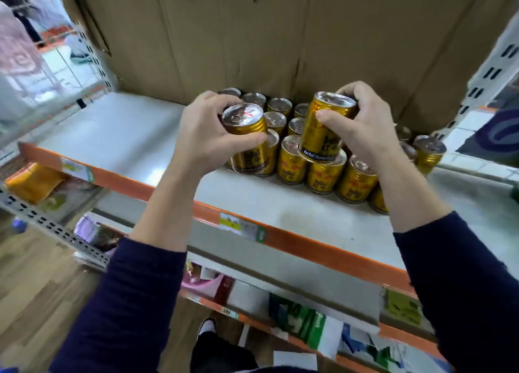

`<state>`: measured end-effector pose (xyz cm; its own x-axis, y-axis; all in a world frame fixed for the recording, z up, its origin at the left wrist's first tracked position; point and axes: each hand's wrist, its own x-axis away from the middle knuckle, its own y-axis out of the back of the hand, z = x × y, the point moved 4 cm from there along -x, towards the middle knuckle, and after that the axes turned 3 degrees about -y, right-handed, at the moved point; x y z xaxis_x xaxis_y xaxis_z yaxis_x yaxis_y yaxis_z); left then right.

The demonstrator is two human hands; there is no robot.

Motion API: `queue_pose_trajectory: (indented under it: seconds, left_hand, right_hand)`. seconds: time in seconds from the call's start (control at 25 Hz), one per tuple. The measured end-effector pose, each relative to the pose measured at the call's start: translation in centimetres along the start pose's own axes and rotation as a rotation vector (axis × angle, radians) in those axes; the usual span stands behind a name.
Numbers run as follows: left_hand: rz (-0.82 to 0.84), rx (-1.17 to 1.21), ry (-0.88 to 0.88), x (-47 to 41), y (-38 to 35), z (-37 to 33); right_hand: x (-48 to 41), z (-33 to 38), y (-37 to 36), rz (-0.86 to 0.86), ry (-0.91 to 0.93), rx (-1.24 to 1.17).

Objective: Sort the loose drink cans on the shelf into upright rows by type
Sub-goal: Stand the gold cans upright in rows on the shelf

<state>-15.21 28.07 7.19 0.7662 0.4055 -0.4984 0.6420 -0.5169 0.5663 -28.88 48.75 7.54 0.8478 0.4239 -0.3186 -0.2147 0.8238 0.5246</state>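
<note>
Head view: left hand (202, 136) fingers (252, 141) grip gold can (247, 127); right hand (365, 132) fingers (334, 117) grip tilted can (318, 141).

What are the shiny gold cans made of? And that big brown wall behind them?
The gold cans look like metal, probably aluminium or tin-plated steel: they have glossy printed sides and bare silvery tops with pull tabs that catch the light. The brown wall looks like matte corrugated cardboard: it is dull tan, with creases and fold lines.
</note>
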Motion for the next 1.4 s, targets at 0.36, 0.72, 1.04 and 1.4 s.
queue_pose_trajectory:
  seconds: [0.36, 0.72, 1.04, 1.4]
  left_hand:
    - [0.066, -0.009, 0.01, -8.3, 9.2, 14.9]
    - [0.174, -0.028, 0.1, -10.7, 8.4, 22.3]
    - [0.257, -0.025, 0.114, -11.8, 6.5, 23.1]
    - [0.381, -0.122, 0.034, -14.4, 2.7, 21.7]
  right_hand:
    - [-12.1, 7.4, -17.7, -0.039, -0.062, -0.043]
    - [-18.0, 5.3, -28.6, 0.269, -0.008, 0.594]
    - [-19.3, 5.6, -30.0, 0.227, -0.051, 0.926]
    - [-15.0, 3.6, -21.0, 0.055, -0.007, 0.44]
